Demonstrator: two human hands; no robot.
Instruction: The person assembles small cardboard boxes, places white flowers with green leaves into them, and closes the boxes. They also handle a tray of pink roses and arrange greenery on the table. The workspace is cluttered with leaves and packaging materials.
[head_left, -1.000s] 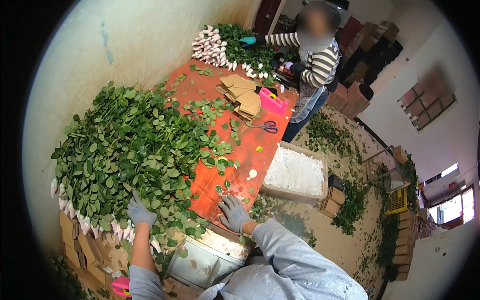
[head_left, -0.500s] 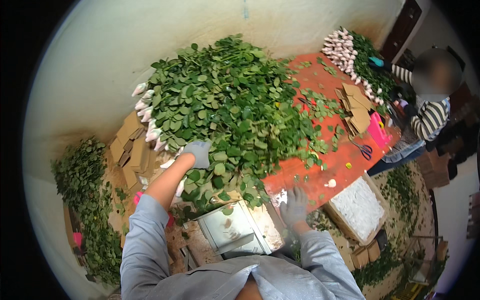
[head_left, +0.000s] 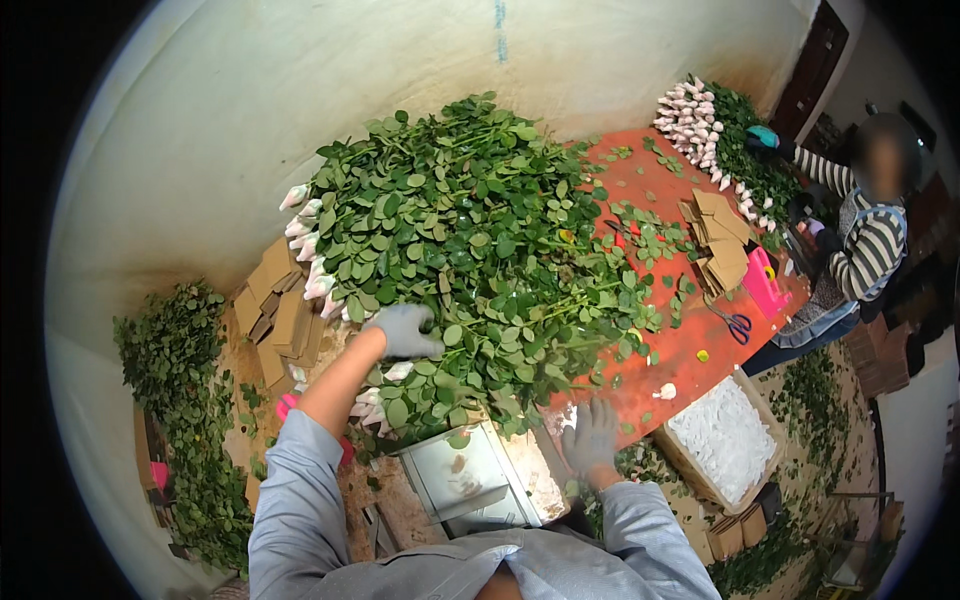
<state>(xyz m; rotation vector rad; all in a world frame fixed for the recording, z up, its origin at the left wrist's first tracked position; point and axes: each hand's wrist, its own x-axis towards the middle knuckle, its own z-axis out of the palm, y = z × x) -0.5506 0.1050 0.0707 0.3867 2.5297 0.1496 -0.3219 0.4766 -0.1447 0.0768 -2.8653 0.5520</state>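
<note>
My left hand (head_left: 406, 332), in a grey glove, is over the near left side of a large pile of leafy rose stems (head_left: 470, 220). Its fingers are half bent and apart, with leaves against the fingertips; nothing shows held. Pale pink rose buds (head_left: 318, 282) in white wraps stick out along the pile's left edge. More rose buds (head_left: 370, 408) lie just below my left hand. My right hand (head_left: 592, 436), also gloved, lies with fingers stretched out on the near edge of the red table (head_left: 640, 375).
A metal box (head_left: 458, 468) stands before me. Right of it is a carton of white material (head_left: 722, 432). Scissors (head_left: 734, 322), folded cardboard (head_left: 718, 235) and a pink tool (head_left: 764, 283) lie on the table. A co-worker (head_left: 870, 235) handles roses at far right.
My left hand has turned, its fingers spreading from the bud ends toward the leaves; more buds show below it. The right hand stays on the table edge. The view has shifted slightly.
</note>
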